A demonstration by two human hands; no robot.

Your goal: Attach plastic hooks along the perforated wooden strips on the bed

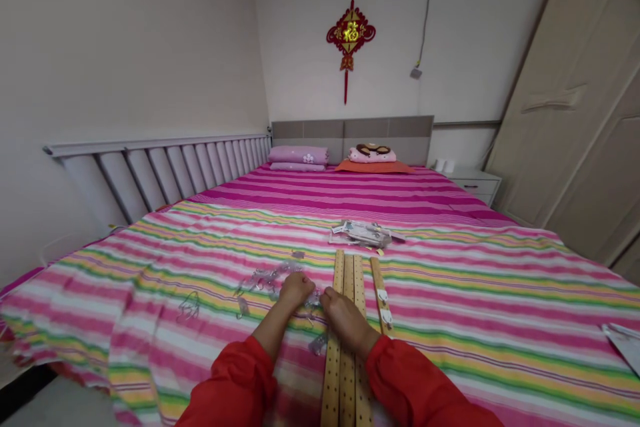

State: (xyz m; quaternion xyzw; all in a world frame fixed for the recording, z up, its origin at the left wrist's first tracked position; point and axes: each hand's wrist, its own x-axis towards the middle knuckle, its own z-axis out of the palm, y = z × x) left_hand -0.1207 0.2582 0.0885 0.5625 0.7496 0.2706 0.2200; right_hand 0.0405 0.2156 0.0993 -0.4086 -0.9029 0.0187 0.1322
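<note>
My left hand (pixel 297 289) is closed at one side of a small clear plastic packet (pixel 314 297). Opposite it, my right hand (pixel 346 320) pinches the packet's other side; what is inside is too small to make out. Under my right hand and wrist lie several long wooden strips (pixel 332 373) with rows of small holes, side by side. To their right is a shorter wooden strip (pixel 376 275) bearing white pieces (pixel 384 317). More clear packets (pixel 266 277) are scattered left of my hands, and another packet (pixel 318 345) lies just below them.
Everything rests on a bed with a striped sheet (pixel 465 293). Beyond the strips is a pile of plastic-wrapped items (pixel 365 233). A tangle of thin wire or thread (pixel 189 307) lies to the left. Folded bedding (pixel 299 156) sits by the headboard; a radiator (pixel 170 170) lines the left wall.
</note>
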